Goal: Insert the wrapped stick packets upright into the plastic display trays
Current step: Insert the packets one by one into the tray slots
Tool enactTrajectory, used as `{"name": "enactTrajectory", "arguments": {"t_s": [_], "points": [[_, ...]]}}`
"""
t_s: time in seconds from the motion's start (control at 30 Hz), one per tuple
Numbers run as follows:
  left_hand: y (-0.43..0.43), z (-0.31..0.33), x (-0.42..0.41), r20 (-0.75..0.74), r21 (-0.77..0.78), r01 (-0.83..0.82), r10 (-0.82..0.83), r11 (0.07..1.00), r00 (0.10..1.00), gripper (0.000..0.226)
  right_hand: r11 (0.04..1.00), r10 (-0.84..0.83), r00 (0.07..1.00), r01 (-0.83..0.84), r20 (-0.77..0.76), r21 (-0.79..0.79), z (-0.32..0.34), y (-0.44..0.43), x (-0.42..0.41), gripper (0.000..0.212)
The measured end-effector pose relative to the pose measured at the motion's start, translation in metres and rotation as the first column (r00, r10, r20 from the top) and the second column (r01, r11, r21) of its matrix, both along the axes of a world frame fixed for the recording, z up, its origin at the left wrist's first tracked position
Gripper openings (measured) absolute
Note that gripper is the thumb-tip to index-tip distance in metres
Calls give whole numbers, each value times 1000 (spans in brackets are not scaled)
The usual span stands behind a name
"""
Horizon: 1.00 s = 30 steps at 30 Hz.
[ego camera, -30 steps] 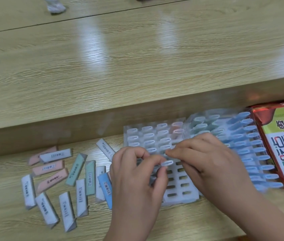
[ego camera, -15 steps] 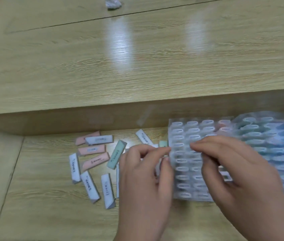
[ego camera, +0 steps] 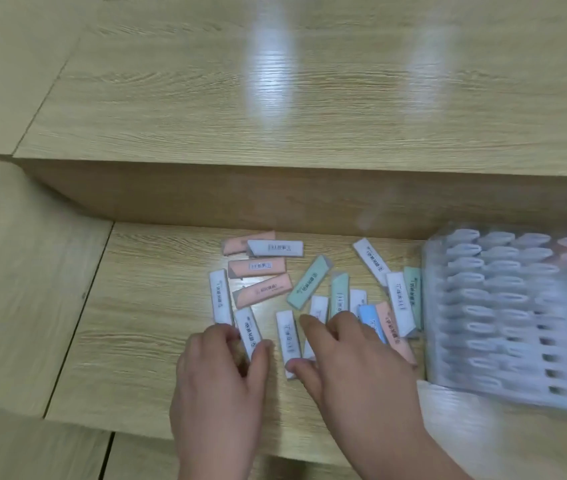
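While left hand (ego camera: 219,372) is pinching the near end of a white packet (ego camera: 247,327), its long axis is running away from the person. Right hand (ego camera: 358,365) is straddling the neighbouring packet (ego camera: 288,336), grip unclear; tray (ego camera: 504,317) is lying rightward.

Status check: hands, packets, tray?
Left hand pinches white packet, flat on desk. Right hand spread over loose packets, thumb touching second white packet. Display tray at right, blurred, unobstructed.

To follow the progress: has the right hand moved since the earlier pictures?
Yes. The right hand left the tray and went left; it is now over the loose packets beside it.
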<state>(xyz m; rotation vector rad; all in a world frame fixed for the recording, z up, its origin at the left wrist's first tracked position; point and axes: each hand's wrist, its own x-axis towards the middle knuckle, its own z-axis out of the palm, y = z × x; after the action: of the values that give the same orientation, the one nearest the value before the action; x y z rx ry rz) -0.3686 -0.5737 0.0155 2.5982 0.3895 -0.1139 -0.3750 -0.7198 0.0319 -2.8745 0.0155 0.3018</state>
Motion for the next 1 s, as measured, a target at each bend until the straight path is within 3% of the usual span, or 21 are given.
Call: {"name": "enactTrajectory", "arguments": {"t_s": [0.13, 0.23, 0.3, 0.47, 0.53, 0.6, 0.67, 0.8, 0.9, 1.0], "points": [[-4, 4, 4, 38, 0, 25, -25, 1000, 999, 15, 996, -73, 997, 74, 22, -45, -4, -3, 6, 47], [-5, 5, 6, 74, -82, 3, 3, 997, 997, 15, 993, -109, 994, 110, 28, -43, 8, -6, 11, 54], [-5, 5, 7, 95, -174, -20, 37, 984, 995, 15, 989, -140, 987, 135, 84, 65, 5, -11, 10, 46], [-12, 9, 8, 131, -424, -59, 126, 904, 983, 21, 959, -241, 969, 229, 52, 169, 3, -10, 12, 21], [-17, 18, 8, 217, -436, -1, 106, 900, 970, 29, 932, -264, 960, 228, 97, 283, 2, -14, 6, 18], [-27, 32, 10, 344, -415, 73, 82, 907, 935, 21, 889, -282, 948, 199, 150, 413, 14, -24, 1, 8], [-41, 48, 10, 429, -416, 132, 66, 900, 901, 24, 852, -327, 919, 186, 221, 490, 30, -44, -9, 13], [-88, 79, 8, 473, -511, 345, -78, 787, 878, 39, 823, -384, 850, 138, 362, 551, 63, -115, -32, 22], [-131, 85, 3, 516, -557, 446, -128, 701, 847, 37, 849, -407, 792, 144, 455, 509, 76, -182, -46, 30], [-165, 80, -6, 578, -401, 533, -246, 745, 778, 22, 842, -432, 797, 187, 422, 507, 73, -232, -58, 33]]}}
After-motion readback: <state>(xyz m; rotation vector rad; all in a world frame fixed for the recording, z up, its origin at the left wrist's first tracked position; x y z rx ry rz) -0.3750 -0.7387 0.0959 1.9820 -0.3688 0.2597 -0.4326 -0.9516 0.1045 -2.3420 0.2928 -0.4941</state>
